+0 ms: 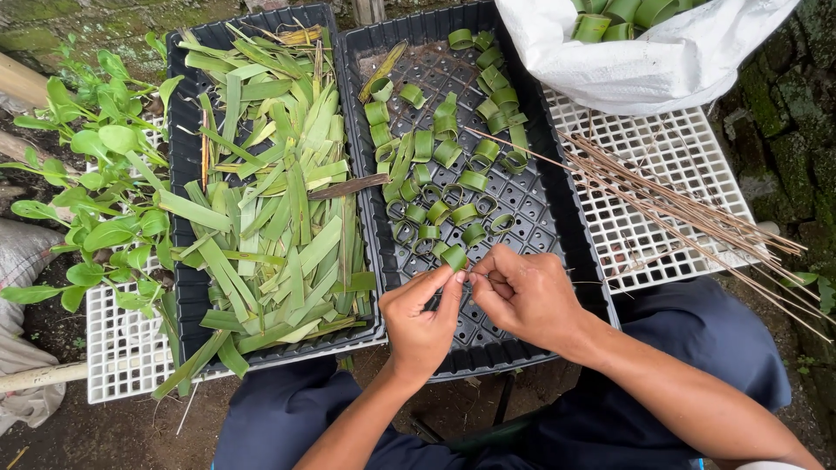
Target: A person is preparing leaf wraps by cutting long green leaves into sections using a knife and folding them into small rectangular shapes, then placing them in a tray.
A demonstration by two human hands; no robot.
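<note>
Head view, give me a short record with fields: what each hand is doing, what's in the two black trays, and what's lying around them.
left hand: pinches a small green leaf ring between thumb and forefinger
right hand: fingers closed at the ring, on what looks like a thin stick
left black tray: heaped with flat cut leaf strips
right black tray: finished leaf rings in rows
white grid: loose bundle of thin sticks
top right: white bag of more rings
far left: leafy plants
</note>
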